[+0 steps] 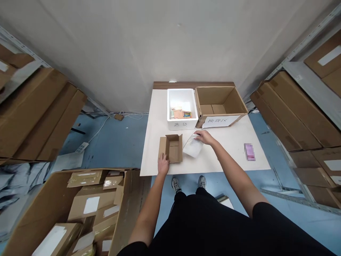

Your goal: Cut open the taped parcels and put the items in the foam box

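A small open cardboard box [172,148] lies on the white table [229,156] near its front edge. My left hand [163,165] grips the box's near left corner, fingers closed on the flap. Just right of the box lies a clear plastic bag [192,146]. My right hand [204,137] rests on the bag's far edge, fingers curled on it. Both forearms reach forward from my body.
A white foam box [182,107] with small items and a larger labelled cardboard box [220,106] stand at the table's back. A small purple object [249,152] lies at the right. A big carton of parcels [80,213] sits on the floor at left. Shelves with boxes flank both sides.
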`<state>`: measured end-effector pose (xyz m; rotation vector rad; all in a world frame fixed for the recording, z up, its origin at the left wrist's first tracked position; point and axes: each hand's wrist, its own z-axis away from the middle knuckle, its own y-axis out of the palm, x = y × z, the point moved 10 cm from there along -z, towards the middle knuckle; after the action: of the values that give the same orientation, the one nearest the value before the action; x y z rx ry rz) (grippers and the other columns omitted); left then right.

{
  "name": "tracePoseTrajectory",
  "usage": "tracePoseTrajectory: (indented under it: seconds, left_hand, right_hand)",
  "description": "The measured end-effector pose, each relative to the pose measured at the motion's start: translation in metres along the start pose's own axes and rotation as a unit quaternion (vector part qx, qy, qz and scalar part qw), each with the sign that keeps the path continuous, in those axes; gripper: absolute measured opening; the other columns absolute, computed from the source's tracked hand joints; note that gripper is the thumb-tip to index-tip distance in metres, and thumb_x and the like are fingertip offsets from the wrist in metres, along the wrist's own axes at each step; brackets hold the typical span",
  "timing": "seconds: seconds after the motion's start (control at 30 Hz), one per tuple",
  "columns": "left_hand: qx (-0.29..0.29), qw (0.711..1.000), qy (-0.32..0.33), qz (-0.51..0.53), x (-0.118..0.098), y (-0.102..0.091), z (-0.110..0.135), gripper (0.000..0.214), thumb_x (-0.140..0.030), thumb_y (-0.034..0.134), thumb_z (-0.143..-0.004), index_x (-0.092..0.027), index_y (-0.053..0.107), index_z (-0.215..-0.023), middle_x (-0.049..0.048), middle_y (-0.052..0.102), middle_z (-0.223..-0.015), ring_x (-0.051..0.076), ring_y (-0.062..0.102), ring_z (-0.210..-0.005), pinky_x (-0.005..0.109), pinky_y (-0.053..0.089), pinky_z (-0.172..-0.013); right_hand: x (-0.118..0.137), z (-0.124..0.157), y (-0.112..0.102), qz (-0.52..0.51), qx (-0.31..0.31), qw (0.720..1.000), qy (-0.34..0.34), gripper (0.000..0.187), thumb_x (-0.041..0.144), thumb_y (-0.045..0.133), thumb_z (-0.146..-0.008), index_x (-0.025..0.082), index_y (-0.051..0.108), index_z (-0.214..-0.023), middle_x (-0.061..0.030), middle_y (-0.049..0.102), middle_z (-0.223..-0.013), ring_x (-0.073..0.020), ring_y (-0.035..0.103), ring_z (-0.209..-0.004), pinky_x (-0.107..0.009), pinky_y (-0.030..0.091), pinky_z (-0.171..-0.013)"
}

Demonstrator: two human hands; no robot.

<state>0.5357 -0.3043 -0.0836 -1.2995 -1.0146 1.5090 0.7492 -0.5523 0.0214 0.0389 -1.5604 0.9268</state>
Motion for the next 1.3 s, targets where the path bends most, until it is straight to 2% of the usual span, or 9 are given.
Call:
tracePoseTrajectory:
  seconds: [0.1,0.27,0.43,0.57,0.73,0.87,1.0,1.13,1.3]
  left_hand:
    - [0.009,0.999,-0.017,-0.034,0.017,-0.005,0.005,0.025,-0.018,0.058,-0.090,-0.019,0.082,-0.082,0.0138,0.060,-0.151,0.042,0.038,-0.153,0.056,0.044,-0.116]
    - [0.009,0.997,-0.051,-0.062,0.039,-0.015,0.019,0.025,-0.019,0.058,-0.091,-0.020,0.081,-0.080,0.0116,0.055,-0.158,0.044,0.031,-0.157,0.060,0.044,-0.117]
    - [-0.014,0.997,-0.070,-0.036,0.038,-0.034,0.039,0.054,-0.004,0.056,-0.081,-0.019,0.075,-0.129,0.0132,0.047,-0.165,0.042,0.031,-0.158,0.059,0.044,-0.118]
    - [-0.133,0.986,-0.096,0.026,-0.003,-0.050,0.048,0.060,-0.007,0.056,-0.085,-0.018,0.064,-0.144,0.0181,0.059,-0.149,0.038,0.044,-0.150,0.057,0.043,-0.120]
    - [-0.101,0.984,0.037,0.144,-0.118,0.003,0.008,0.041,-0.012,0.053,-0.093,-0.024,0.072,-0.129,0.0147,0.070,-0.124,0.028,0.066,-0.120,0.043,0.054,-0.107]
    - [-0.014,0.989,0.003,0.149,-0.158,0.057,-0.046,0.041,-0.008,0.052,-0.092,-0.021,0.072,-0.124,0.0143,0.068,-0.129,0.027,0.063,-0.126,0.039,0.053,-0.107]
    - [0.020,0.992,-0.085,0.093,-0.149,0.077,-0.071,0.034,-0.010,0.055,-0.092,-0.015,0.076,-0.118,0.0210,0.063,-0.141,0.038,0.043,-0.149,0.054,0.038,-0.122]
    - [0.005,0.973,-0.174,0.154,-0.111,0.080,-0.071,0.033,-0.016,0.055,-0.094,-0.016,0.075,-0.120,0.0225,0.061,-0.145,0.040,0.036,-0.154,0.060,0.028,-0.125]
    - [0.093,0.823,-0.291,0.479,-0.089,0.131,-0.079,0.035,-0.034,0.054,-0.102,-0.018,0.069,-0.130,0.0168,0.070,-0.137,0.029,0.063,-0.131,0.046,0.047,-0.114]
  right_hand:
    - [-0.042,-0.009,0.010,0.008,0.043,0.998,0.051,0.013,0.026,0.072,-0.082,0.021,0.077,-0.093,-0.0028,0.077,-0.089,-0.0236,0.067,-0.080,-0.029,0.050,-0.068]
    - [-0.101,-0.022,0.078,0.144,0.158,0.971,0.105,0.034,0.022,0.077,-0.076,0.024,0.079,-0.110,-0.0062,0.079,-0.113,-0.0302,0.069,-0.105,-0.037,0.051,-0.095]
    - [-0.133,0.008,0.094,0.268,-0.028,0.950,0.159,0.061,0.021,0.065,-0.090,0.020,0.058,-0.150,-0.0199,0.054,-0.156,-0.0366,0.042,-0.145,-0.055,0.025,-0.121]
    - [-0.146,0.046,0.120,0.237,-0.117,0.947,0.181,0.053,0.039,0.061,-0.098,0.017,0.059,-0.147,-0.0222,0.054,-0.150,-0.0383,0.043,-0.137,-0.052,0.037,-0.112]
    - [-0.175,0.055,0.153,0.215,-0.121,0.935,0.254,0.040,0.037,0.071,-0.093,0.020,0.070,-0.128,-0.0221,0.043,-0.160,-0.0437,0.034,-0.143,-0.054,0.043,-0.104]
    - [-0.181,0.050,0.151,0.181,-0.125,0.948,0.231,0.014,0.023,0.063,-0.095,0.023,0.076,-0.100,-0.0175,0.052,-0.154,-0.0394,0.037,-0.142,-0.052,0.044,-0.104]
    - [-0.170,0.051,0.134,0.070,-0.129,0.977,0.157,0.015,0.022,0.058,-0.094,0.022,0.072,-0.090,-0.0172,0.063,-0.138,-0.0337,0.050,-0.133,-0.049,0.045,-0.109]
    - [-0.149,0.052,0.110,-0.115,-0.154,0.978,0.084,0.016,0.038,0.060,-0.094,0.025,0.067,-0.089,-0.0114,0.070,-0.123,-0.0281,0.062,-0.124,-0.044,0.045,-0.113]
    - [-0.145,0.058,0.084,-0.298,-0.169,0.933,0.114,0.033,0.057,0.073,-0.085,0.026,0.063,-0.089,-0.0107,0.072,-0.129,-0.0287,0.061,-0.131,-0.043,0.046,-0.111]
